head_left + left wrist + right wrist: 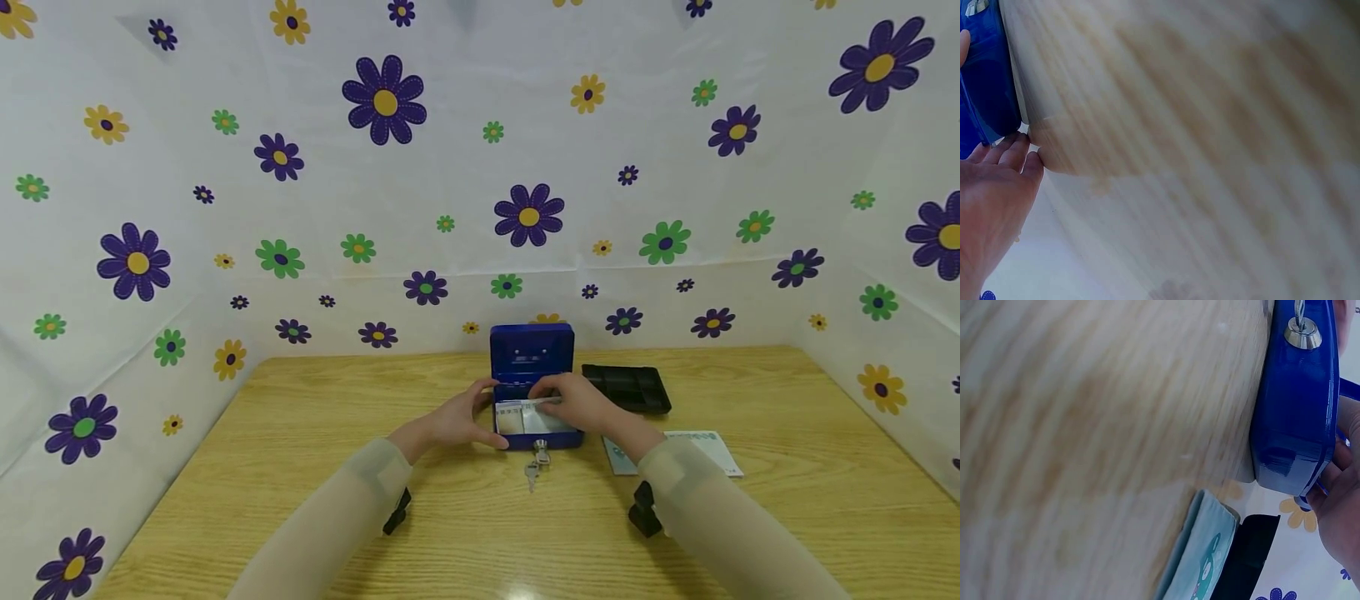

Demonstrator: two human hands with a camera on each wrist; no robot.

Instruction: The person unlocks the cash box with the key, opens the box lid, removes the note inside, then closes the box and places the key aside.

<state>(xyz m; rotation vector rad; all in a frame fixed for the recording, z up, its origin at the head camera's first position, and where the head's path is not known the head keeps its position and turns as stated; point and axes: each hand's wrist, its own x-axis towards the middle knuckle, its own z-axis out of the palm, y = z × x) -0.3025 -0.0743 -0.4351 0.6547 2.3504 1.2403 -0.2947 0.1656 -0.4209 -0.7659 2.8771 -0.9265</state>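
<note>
A blue metal cash box (525,442) stands on the table with its lid (531,343) raised. A key hangs from its front lock (1303,334), with another key (532,475) dangling below. My left hand (459,417) holds the box's left side, thumb at the front corner and fingers farther back. Its fingers touch the blue wall in the left wrist view. Inside lie flat paper pieces (510,419), perhaps banknotes. My right hand (581,404) reaches over the box's right side and pinches a whitish paper (542,417) there. Its fingertips are partly hidden.
A black compartment tray (630,387) lies right of the box near the back wall. In front of it is a pale blue and white printed booklet or pouch (708,450), partly behind my right forearm. Flower-patterned cloth (450,167) encloses the wooden table (300,467).
</note>
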